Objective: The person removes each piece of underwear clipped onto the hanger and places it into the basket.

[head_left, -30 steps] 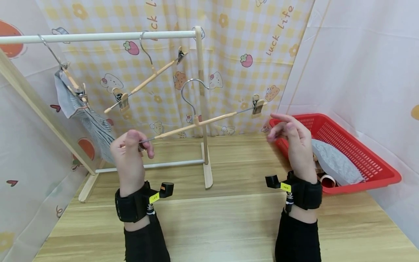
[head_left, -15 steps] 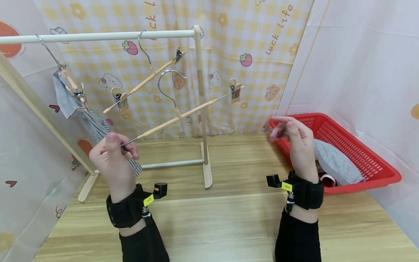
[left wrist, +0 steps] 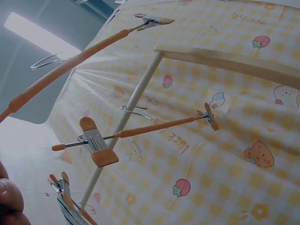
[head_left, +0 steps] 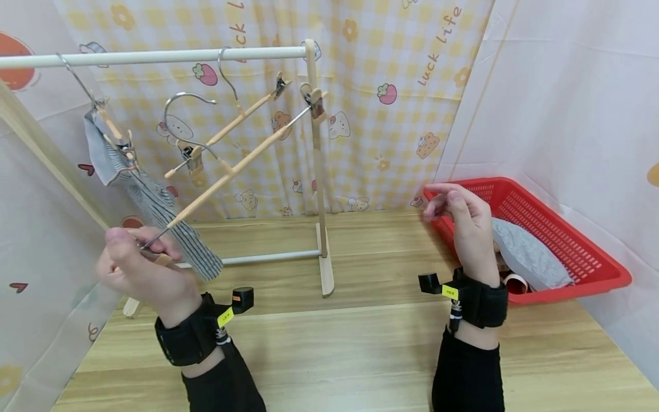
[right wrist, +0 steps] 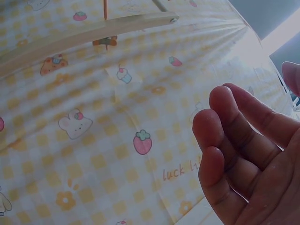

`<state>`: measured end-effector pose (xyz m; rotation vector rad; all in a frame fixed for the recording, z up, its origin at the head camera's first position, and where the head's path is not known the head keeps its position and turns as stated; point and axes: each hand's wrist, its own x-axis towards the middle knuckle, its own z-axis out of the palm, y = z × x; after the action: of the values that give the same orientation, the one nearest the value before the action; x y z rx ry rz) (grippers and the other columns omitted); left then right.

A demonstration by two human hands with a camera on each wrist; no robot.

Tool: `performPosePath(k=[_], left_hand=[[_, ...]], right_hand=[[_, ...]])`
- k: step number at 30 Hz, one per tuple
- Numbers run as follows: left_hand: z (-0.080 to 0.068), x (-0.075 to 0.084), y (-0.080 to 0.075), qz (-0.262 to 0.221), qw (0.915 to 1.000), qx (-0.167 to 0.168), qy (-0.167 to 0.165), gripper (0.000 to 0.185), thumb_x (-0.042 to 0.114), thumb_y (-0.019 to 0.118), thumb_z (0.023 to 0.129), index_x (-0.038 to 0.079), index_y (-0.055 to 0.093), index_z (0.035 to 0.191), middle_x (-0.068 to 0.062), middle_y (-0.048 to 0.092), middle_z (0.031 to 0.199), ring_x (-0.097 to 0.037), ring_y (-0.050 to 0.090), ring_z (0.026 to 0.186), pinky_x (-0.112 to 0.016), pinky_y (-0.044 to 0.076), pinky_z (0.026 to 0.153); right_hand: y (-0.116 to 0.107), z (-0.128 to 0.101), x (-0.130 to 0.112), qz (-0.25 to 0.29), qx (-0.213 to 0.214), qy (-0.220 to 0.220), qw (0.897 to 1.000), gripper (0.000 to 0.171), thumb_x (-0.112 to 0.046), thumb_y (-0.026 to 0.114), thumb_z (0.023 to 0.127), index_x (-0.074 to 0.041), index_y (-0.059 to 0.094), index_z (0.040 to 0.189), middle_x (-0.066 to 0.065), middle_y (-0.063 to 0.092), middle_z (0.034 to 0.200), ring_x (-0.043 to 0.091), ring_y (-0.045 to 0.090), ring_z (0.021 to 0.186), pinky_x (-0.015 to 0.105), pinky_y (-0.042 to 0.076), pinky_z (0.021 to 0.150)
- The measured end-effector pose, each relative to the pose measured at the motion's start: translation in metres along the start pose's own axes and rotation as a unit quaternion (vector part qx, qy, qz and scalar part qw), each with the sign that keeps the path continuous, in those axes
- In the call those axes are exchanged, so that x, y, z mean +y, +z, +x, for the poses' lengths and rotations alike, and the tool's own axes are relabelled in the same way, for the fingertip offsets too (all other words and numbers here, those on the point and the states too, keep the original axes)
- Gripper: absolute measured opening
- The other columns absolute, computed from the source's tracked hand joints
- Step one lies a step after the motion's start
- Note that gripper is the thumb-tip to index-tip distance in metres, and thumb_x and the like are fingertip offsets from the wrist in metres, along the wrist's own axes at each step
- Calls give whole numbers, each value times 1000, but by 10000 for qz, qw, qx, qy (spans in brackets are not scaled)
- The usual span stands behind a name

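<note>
My left hand [head_left: 146, 247] pinches the lower end clip of a wooden hanger [head_left: 231, 166], held low at the left. The hanger slants steeply up to its far clip [head_left: 314, 106] by the rack's post [head_left: 318, 183]. Its metal hook [head_left: 185, 103] hangs free just below the white rail [head_left: 154, 56]. In the left wrist view the held hanger's bar [left wrist: 70, 65] crosses the top left. My right hand [head_left: 453, 206] hovers empty, fingers loosely curled [right wrist: 234, 136], by the red basket [head_left: 566, 229].
A second bare clip hanger [head_left: 231, 123] hangs on the rail, and a striped cloth [head_left: 149, 200] hangs from a hanger at the left. A grey cloth [head_left: 525, 252] lies in the basket. A patterned curtain backs the wooden table [head_left: 360, 343].
My left hand has moved down and to the left with the hanger, tilting it steeper. Its hook has swung up and left toward the rail. My right hand has barely moved.
</note>
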<state>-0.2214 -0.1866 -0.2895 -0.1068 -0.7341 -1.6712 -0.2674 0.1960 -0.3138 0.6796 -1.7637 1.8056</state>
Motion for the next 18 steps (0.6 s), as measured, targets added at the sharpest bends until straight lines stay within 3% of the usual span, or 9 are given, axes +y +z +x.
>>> performPosePath(k=[4,9,12,15,18], left_hand=[[2,1,-2,272,9991,219,253,41,8,53,84,-3,39,47,-8,39,43,-12,34,31,-16,31,35],[5,1,-5,683,9959,220,558,40,6,49,83,-2,40,46,-6,40,45,-11,38,32,-14,34,37],[5,0,-5,802,9950,189,562,40,5,50,84,-3,43,46,-7,42,46,-11,39,33,-15,35,36],[4,-3,-5,897,9945,-85,524,46,12,63,88,-6,46,48,-9,47,48,-12,43,35,-17,39,39],[0,-9,-5,955,9926,-597,464,58,33,78,86,-8,53,54,-10,53,52,-12,48,39,-17,42,43]], right_hand=[[0,0,-1,68,-35,-49,10000,32,-14,49,104,11,66,113,13,64,76,20,62,69,26,52,72],[-1,0,-2,90,-12,-71,9999,35,-15,50,104,17,62,114,14,64,75,21,61,69,26,52,71],[-2,0,-4,56,21,-53,10000,35,-15,50,103,16,62,114,14,64,76,21,62,69,26,52,71],[-3,-1,-5,-5,84,-21,10000,34,-15,50,103,15,63,114,14,64,77,21,62,68,26,52,71],[-4,-1,-5,-97,146,29,9998,35,-15,50,103,15,63,115,14,64,78,22,61,68,26,53,71]])
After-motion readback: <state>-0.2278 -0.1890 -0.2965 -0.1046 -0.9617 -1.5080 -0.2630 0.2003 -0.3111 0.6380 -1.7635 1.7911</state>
